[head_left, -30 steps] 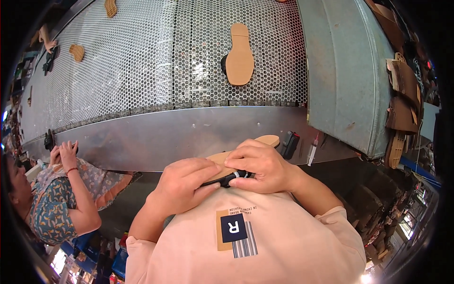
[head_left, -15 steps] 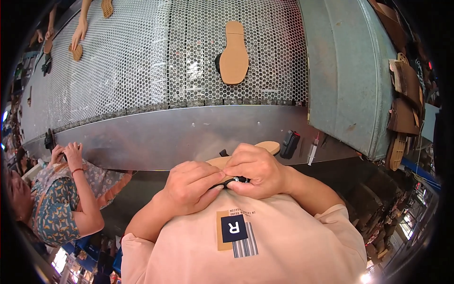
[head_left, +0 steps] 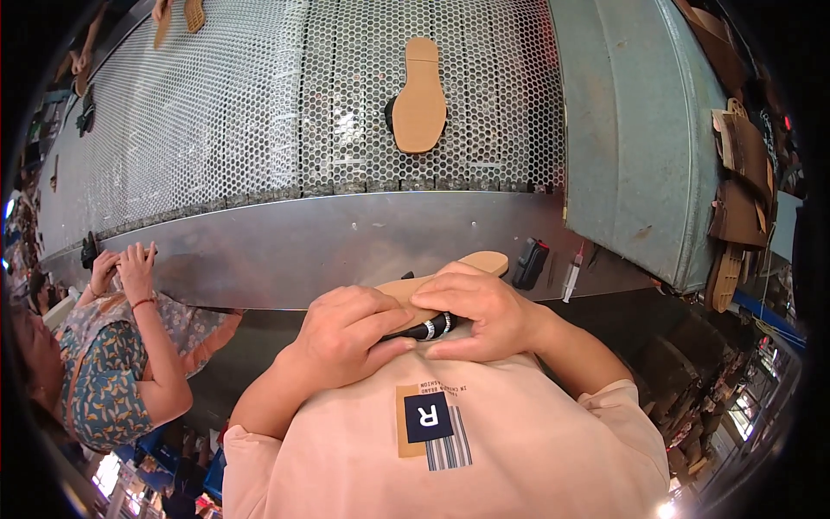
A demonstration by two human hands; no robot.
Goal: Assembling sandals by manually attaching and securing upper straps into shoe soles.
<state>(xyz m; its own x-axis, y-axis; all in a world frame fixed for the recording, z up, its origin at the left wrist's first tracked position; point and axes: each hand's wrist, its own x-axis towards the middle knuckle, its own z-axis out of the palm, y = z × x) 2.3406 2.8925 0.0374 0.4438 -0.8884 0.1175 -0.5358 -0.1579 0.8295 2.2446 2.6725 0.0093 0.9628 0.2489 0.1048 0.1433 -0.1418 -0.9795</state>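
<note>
Between the left hand (head_left: 341, 333) and the right hand (head_left: 484, 313), close to the chest of a worker in a pale pink shirt (head_left: 328, 450), a tan-soled sandal (head_left: 404, 290) is held sole up, its black strap (head_left: 424, 330) with silvery bands showing below the near edge. Both hands are closed on it, fingers curled over the sole and thumbs on the near side by the strap, with only a narrow gap between them. The long axis runs aslant from the left hand, up and away past the right; the rounded end beyond the right fingers appears to be the heel, leaving the toe, hidden by the left hand, pointing left. The step in hand looks like pressing strap and sole together along the near edge; the next move would seem to call for an even squeeze, the strap kept from slipping. Ahead of the hands, past the metal table (head_left: 285, 251), another sandal (head_left: 421, 108) lies sole up on a mesh conveyor (head_left: 510, 95). Just beyond the right hand rests a syringe (head_left: 571, 277).
</note>
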